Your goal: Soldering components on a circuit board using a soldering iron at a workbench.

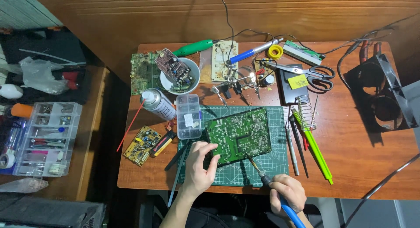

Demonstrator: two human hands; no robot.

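Pressing left hand [197, 167] on circuit board [239, 135], right hand [286, 194] w/ soldering iron [280, 197].

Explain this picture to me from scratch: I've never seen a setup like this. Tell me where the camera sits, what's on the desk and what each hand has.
There is no machine here, only a person's two bare hands. The single picture comes from a camera worn on the person's head, looking straight down at a wooden desk.

In the middle lies a green cutting mat with a green circuit board on it. The left hand steadies the board's near corner. The right hand holds a blue-handled soldering iron, its tip at the board's edge.

Around them lie scissors, a spray can, a clear parts box, a white bowl of parts, a smaller yellow board and a lime-green tool.
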